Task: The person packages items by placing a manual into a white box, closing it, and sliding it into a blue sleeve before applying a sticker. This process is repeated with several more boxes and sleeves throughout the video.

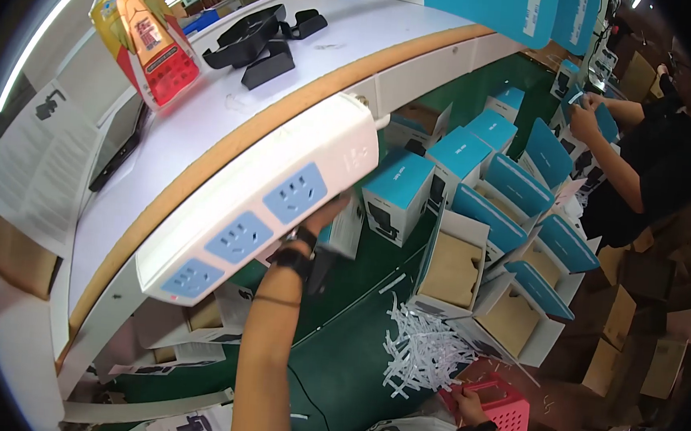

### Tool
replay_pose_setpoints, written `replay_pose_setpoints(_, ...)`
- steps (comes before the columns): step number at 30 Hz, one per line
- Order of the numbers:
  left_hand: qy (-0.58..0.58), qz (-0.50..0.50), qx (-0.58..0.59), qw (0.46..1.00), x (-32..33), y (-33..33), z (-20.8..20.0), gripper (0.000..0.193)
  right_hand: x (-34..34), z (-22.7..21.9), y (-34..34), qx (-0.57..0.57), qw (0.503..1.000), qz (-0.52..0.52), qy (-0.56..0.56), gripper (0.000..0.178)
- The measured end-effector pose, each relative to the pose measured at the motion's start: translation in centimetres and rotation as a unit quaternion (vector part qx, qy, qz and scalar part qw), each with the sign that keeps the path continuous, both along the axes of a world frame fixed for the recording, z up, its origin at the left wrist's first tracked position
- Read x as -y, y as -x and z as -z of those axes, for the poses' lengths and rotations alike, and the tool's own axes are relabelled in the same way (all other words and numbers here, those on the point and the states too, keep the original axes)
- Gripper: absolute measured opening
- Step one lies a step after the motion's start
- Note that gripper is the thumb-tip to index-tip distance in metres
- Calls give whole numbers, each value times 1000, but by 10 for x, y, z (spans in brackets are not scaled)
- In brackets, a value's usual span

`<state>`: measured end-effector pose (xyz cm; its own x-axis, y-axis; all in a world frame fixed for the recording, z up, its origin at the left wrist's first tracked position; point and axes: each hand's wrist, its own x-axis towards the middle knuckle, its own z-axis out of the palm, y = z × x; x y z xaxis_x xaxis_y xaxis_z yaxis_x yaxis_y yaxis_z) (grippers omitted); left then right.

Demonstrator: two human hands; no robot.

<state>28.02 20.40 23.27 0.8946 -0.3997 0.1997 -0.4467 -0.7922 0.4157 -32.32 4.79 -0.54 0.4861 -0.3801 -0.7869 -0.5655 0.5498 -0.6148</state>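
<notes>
My left hand (331,214) reaches up behind the white power strip (258,201) with blue sockets, which is fixed along the table edge. Its fingers are mostly hidden there, beside a white and blue box (348,230), and whether they hold it does not show. Low on the right, my right hand (472,406) has its fingers curled at the rim of a pink perforated plastic basket (512,415). A heap of white paper strips (424,347) lies just left of that hand on the green surface (327,358).
Several blue-lidded boxes (398,191) stand on the green surface; open ones (453,263) show brown cardboard inserts. Black plastic parts (265,46) and a drink bottle (151,42) sit on the white table (166,143). A co-worker (646,156) handles a box at right, near brown cartons (615,314).
</notes>
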Motion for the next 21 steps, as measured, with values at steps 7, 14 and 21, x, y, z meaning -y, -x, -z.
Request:
replay_pose_setpoints(7,-56,15,-17,998,56,-95,50,86,-9,4,37,-39,990,128,-46,13)
replay_pose_setpoints(14,-229,21,107,967,10,-28,9,67,0,50,66,-57,996,9,-65,12)
replay_pose_setpoints(21,-248,4,9,969,-103,8,-25,52,41,91,100,13,921,-374,113,17)
